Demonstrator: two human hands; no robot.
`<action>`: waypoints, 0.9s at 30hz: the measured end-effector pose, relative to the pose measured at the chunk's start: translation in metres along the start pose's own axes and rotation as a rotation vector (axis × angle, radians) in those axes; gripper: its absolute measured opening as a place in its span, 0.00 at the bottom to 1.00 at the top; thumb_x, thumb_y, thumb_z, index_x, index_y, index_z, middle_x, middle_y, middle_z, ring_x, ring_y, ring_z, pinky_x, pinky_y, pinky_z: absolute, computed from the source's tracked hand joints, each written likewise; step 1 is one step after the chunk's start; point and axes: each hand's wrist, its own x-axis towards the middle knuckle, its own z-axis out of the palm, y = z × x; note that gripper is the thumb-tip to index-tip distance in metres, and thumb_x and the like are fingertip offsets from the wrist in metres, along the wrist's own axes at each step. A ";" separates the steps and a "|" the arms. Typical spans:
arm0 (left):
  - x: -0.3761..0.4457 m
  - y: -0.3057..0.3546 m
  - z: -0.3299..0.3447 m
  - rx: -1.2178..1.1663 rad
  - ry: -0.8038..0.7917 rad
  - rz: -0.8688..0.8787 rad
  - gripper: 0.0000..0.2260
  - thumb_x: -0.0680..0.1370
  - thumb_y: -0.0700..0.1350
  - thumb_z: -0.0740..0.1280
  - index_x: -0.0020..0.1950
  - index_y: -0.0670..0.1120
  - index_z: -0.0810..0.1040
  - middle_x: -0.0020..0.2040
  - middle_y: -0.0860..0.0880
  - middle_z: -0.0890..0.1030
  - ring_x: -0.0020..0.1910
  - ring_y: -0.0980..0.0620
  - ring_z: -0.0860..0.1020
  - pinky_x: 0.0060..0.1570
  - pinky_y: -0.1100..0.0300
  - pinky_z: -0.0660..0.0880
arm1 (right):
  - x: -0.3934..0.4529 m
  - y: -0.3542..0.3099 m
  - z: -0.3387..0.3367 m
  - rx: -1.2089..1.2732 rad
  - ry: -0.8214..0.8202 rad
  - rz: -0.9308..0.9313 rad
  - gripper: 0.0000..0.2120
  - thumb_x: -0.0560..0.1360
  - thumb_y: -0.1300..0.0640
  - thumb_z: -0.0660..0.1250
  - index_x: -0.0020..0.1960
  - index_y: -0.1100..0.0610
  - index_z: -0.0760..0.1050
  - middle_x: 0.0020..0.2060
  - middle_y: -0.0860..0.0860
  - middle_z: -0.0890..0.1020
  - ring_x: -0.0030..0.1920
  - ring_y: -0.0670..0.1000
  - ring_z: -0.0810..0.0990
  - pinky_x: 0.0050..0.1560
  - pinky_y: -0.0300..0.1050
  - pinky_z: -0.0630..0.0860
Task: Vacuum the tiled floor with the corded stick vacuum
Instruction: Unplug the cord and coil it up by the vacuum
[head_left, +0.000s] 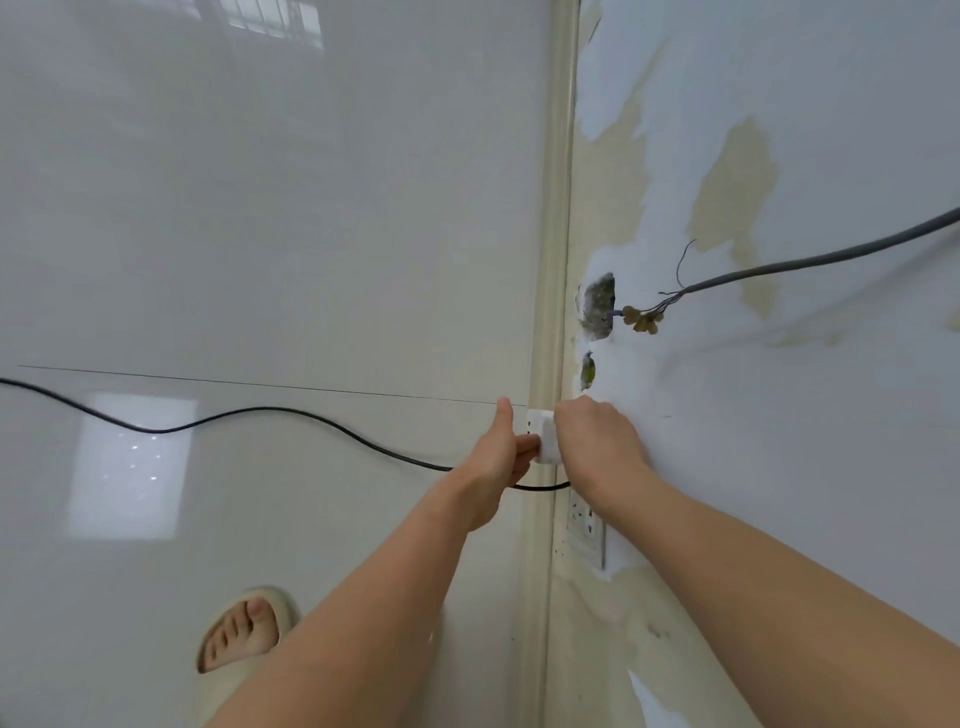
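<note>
While the black cord (291, 413) is lying on the tiled floor (260, 208), left hand (496, 462) and right hand (597, 447) are both gripping the white adapter (545, 439), low on the wall (779, 415).

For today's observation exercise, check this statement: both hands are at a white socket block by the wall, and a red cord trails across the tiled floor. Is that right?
Not quite. The head view shows the cord is black, not red. Both hands, left hand and right hand, are at the white socket block by the wall.

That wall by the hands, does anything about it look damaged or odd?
Yes. The wall is patchy, with white filler over bare beige areas. A rough hole gapes near the skirting, and a grey cable ends beside it in loose, exposed wires.
</note>
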 end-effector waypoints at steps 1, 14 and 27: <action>0.000 0.000 0.000 0.001 0.000 -0.005 0.36 0.81 0.64 0.39 0.74 0.42 0.67 0.72 0.49 0.70 0.72 0.52 0.66 0.71 0.58 0.53 | -0.001 0.001 -0.001 0.021 -0.003 0.003 0.12 0.76 0.69 0.59 0.58 0.61 0.73 0.52 0.55 0.77 0.52 0.55 0.77 0.43 0.42 0.67; -0.103 -0.050 -0.122 0.726 0.157 0.095 0.17 0.81 0.48 0.53 0.49 0.45 0.81 0.50 0.50 0.83 0.51 0.50 0.78 0.51 0.57 0.73 | -0.044 -0.087 -0.003 0.360 0.130 0.049 0.07 0.78 0.67 0.56 0.51 0.57 0.63 0.39 0.51 0.72 0.38 0.54 0.72 0.27 0.44 0.59; -0.135 -0.153 -0.308 0.811 0.520 -0.030 0.14 0.81 0.47 0.56 0.63 0.46 0.74 0.59 0.48 0.78 0.53 0.49 0.77 0.54 0.55 0.75 | -0.014 -0.268 0.095 0.513 -0.142 0.057 0.14 0.75 0.68 0.58 0.60 0.61 0.64 0.54 0.58 0.76 0.48 0.58 0.74 0.43 0.47 0.69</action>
